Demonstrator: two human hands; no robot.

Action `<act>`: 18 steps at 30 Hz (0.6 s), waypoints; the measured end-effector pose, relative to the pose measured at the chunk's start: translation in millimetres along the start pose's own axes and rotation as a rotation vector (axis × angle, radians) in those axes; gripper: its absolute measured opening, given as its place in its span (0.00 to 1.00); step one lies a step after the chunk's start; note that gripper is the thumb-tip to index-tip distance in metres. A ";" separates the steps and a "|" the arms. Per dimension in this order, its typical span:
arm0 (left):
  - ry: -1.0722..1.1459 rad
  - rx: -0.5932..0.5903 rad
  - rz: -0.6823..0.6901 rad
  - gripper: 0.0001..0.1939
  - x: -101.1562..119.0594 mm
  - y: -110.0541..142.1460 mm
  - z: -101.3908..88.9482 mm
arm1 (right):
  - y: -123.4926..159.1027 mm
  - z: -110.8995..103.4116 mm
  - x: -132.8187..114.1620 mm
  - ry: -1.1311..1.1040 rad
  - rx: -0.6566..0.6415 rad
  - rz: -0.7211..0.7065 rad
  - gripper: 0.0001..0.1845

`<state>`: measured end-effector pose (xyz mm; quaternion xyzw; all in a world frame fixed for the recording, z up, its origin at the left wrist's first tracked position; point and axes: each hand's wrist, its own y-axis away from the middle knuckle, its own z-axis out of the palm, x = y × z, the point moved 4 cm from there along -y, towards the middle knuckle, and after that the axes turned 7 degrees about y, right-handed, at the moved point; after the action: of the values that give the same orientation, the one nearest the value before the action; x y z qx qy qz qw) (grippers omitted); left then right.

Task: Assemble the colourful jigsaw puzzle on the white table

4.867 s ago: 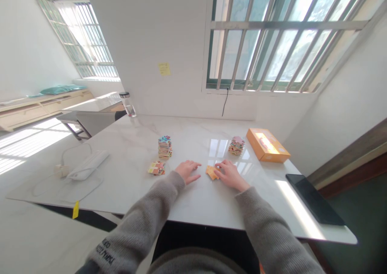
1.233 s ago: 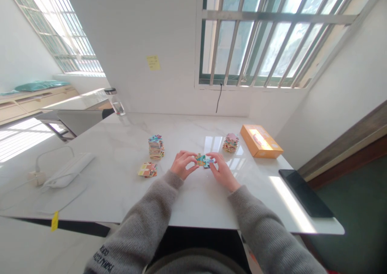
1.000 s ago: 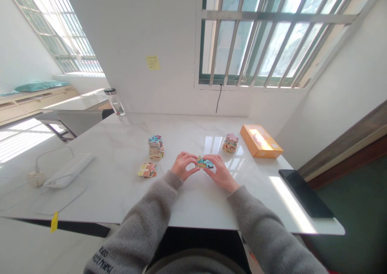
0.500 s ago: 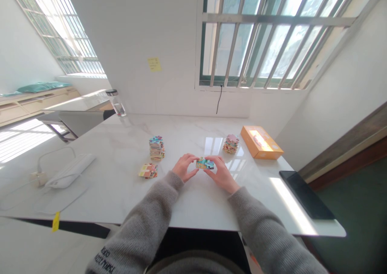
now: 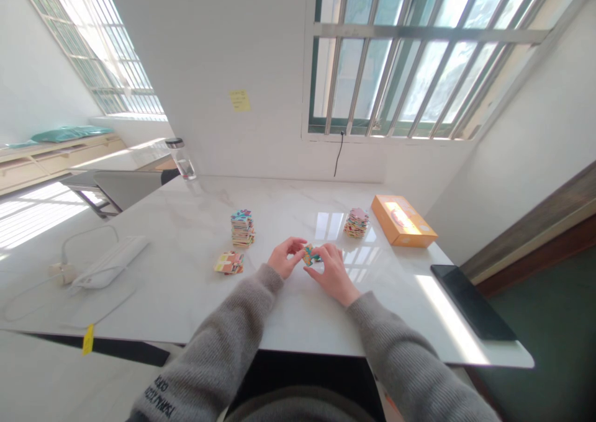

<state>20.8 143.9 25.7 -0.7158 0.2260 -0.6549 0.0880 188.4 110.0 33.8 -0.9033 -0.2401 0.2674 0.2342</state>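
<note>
Wall: barred window above the back edge of the table
Table: white, sunlit near its right edge
Box: orange, toward the back right corner
Right hand: over the right end of the puzzle; cannot tell if gripping
Left hand: narrow, pinching the left end
Puzzle: between both hands, neither nearer, midway front edge to back, long axis seemingly side to side

Wall: white, bearing a yellow note
Windows: two, barred, bright with daylight
Floor: striped by sunlight
Low cabinet: pale, topped by teal cushion
</note>
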 end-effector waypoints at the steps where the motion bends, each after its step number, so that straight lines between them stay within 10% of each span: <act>1: 0.051 0.022 -0.057 0.16 -3.8 -1.2 -0.7 | 0.0 0.0 -1.4 -0.011 -0.017 -0.031 0.15; 18: 0.291 -0.023 -0.337 0.27 -13.7 -3.6 -2.9 | -2.6 -11.5 -0.2 -0.188 -0.016 -0.155 0.20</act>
<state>18.2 153.5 15.3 -0.6425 0.1209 -0.7539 -0.0643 194.3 108.5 43.9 -0.8549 -0.3322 0.3299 0.2234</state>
